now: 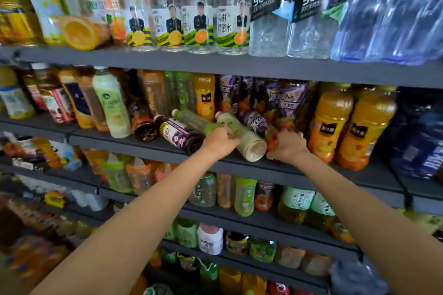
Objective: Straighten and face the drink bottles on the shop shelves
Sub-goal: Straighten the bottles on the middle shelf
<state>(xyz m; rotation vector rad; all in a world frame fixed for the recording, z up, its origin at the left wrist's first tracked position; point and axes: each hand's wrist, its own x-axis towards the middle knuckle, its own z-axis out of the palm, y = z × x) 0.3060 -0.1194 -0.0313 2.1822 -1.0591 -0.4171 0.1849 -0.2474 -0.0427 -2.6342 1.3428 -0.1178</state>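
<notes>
Head view: left hand (221,139) grips a toppled pale bottle (242,136); right hand (287,145) clutches a lying purple-labelled bottle (257,123).

Shelves (239,67) dark grey. Fallen bottle (244,137) pale cream-green. Juice bottles (352,127) orange. Soda labels (266,0) black, blue, green.

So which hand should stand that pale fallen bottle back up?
The left hand: it already grips the pale bottle around its middle. The right hand is busy on a purple bottle beside it.

Dark grey shelving (239,68) in tiers fills the evenly lit view.
</notes>
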